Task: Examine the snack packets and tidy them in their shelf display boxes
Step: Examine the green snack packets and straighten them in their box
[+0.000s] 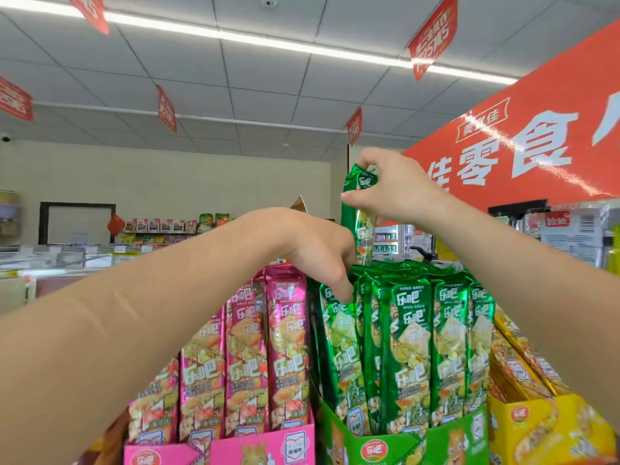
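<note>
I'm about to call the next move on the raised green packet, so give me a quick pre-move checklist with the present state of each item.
1. Right hand grips the raised green packet near its top: ok.
2. Packet's lower end over the green box, behind the front row: ok.
3. Left hand on the tops of the green packets, fingers pressed among them: ok.
4. Open slot for the packet: cannot tell, the hand hides it.
5. Front green row upright: ok.
6. Pink packets upright in the pink box: ok.
</note>
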### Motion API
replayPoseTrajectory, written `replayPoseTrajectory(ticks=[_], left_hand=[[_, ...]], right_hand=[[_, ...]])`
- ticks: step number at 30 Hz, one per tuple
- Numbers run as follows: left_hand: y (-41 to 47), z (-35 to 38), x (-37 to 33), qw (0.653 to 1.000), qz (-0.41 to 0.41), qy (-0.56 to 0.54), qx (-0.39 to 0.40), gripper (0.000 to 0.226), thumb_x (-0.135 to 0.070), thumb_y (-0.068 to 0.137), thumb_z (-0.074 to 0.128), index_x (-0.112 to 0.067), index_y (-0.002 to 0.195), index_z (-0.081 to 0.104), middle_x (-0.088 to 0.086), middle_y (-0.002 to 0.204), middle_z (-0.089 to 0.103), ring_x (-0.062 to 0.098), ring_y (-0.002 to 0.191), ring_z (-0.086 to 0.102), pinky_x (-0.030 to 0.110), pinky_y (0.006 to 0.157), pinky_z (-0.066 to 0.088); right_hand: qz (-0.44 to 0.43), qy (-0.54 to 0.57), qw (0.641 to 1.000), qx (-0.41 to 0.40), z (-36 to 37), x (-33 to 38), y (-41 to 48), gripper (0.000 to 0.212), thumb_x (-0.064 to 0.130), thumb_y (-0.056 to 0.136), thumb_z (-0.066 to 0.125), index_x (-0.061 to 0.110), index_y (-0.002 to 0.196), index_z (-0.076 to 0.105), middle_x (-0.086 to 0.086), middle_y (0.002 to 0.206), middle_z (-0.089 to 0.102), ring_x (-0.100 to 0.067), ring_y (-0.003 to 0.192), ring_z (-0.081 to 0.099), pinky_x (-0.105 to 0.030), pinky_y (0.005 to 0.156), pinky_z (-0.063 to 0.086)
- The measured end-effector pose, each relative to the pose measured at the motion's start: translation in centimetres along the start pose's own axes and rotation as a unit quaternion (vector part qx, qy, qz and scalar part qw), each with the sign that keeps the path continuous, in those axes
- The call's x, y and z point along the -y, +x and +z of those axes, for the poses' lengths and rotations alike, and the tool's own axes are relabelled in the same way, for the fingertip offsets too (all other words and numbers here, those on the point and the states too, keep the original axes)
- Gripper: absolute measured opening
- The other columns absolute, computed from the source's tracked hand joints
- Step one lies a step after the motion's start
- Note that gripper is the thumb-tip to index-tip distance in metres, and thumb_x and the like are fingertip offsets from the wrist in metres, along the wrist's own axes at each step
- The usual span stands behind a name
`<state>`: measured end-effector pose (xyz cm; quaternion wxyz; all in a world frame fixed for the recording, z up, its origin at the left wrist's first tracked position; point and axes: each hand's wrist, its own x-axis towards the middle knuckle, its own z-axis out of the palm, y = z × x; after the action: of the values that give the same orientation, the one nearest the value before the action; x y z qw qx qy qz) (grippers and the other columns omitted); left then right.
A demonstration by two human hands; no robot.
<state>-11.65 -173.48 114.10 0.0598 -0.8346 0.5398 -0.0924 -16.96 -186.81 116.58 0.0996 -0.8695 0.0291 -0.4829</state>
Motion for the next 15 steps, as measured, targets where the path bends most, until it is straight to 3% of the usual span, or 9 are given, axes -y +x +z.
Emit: replayPoseTrajectory(ticks=[2, 4, 6, 8, 10, 13, 15], left_hand=[[-0.7, -0.1, -0.3, 0.999, 0.013, 0.017, -0.037, 0.036, -0.045, 0.082, 0.07, -0.009, 0.087, 0.066, -0.005, 0.066, 0.048, 0.016, 0.061, 0.047, 0.03, 0.06, 0.036], [-1.4, 0.0, -0.2, 0.995, 0.022, 0.005, -0.094, 0.039, -0.051, 0.077, 0.074, -0.019, 0.097, 0.067, -0.015, 0.078, 0.055, 0.006, 0.068, 0.053, 0.02, 0.06, 0.04], [-1.9, 0.3, -0.1, 0.99, 0.03, -0.003, -0.139, 0.039, -0.053, 0.074, 0.076, -0.026, 0.099, 0.064, -0.015, 0.085, 0.059, -0.001, 0.071, 0.053, 0.01, 0.055, 0.038], [-2.0, 0.9, 0.0, 0.986, 0.031, 0.01, -0.162, 0.038, -0.054, 0.075, 0.074, -0.025, 0.099, 0.065, -0.005, 0.088, 0.066, 0.006, 0.075, 0.059, 0.016, 0.064, 0.047], [-2.2, 1.3, 0.1, 0.984, 0.022, 0.017, -0.175, 0.041, -0.055, 0.077, 0.071, -0.024, 0.103, 0.067, 0.0, 0.093, 0.069, 0.016, 0.082, 0.063, 0.03, 0.075, 0.052], [-2.6, 1.7, 0.4, 0.982, 0.011, 0.008, -0.186, 0.047, -0.059, 0.076, 0.071, -0.024, 0.107, 0.07, -0.003, 0.099, 0.07, 0.015, 0.088, 0.063, 0.028, 0.078, 0.051], [-2.8, 1.9, 0.6, 0.984, 0.009, 0.006, -0.18, 0.05, -0.06, 0.077, 0.069, -0.024, 0.112, 0.068, -0.003, 0.108, 0.07, 0.016, 0.095, 0.063, 0.029, 0.084, 0.051]], right_hand=[[0.006, 0.032, 0.998, 0.045, 0.3, 0.3, -0.3, 0.032, 0.028, 0.077, 0.08, 0.015, 0.091, 0.055, -0.001, 0.066, 0.059, -0.021, 0.047, 0.063, -0.036, 0.048, 0.058], [0.013, 0.05, 0.994, 0.093, 0.7, 0.5, -0.8, 0.033, 0.022, 0.078, 0.078, 0.006, 0.097, 0.055, -0.006, 0.066, 0.059, -0.029, 0.052, 0.066, -0.044, 0.052, 0.06], [0.042, 0.066, 0.985, 0.154, 0.9, 0.5, -1.2, 0.02, 0.017, 0.083, 0.069, 0.004, 0.094, 0.058, -0.01, 0.067, 0.062, -0.034, 0.06, 0.07, -0.046, 0.059, 0.061], [0.075, 0.066, 0.968, 0.228, 1.2, 0.7, -1.7, 0.006, 0.011, 0.088, 0.061, 0.006, 0.091, 0.062, -0.013, 0.076, 0.063, -0.034, 0.065, 0.07, -0.042, 0.065, 0.062], [0.07, 0.027, 0.957, 0.28, 1.2, 0.8, -1.9, 0.014, 0.009, 0.09, 0.056, 0.006, 0.093, 0.07, -0.01, 0.081, 0.064, -0.027, 0.073, 0.069, -0.038, 0.072, 0.062], [0.036, -0.046, 0.943, 0.328, 1.0, 1.5, -2.3, 0.026, 0.021, 0.095, 0.052, 0.012, 0.081, 0.072, -0.001, 0.073, 0.063, -0.017, 0.072, 0.057, -0.027, 0.065, 0.054], [0.015, -0.094, 0.931, 0.352, 0.6, 1.8, -2.5, 0.042, 0.037, 0.1, 0.042, 0.009, 0.086, 0.07, -0.003, 0.082, 0.065, -0.018, 0.076, 0.053, -0.026, 0.066, 0.048]])
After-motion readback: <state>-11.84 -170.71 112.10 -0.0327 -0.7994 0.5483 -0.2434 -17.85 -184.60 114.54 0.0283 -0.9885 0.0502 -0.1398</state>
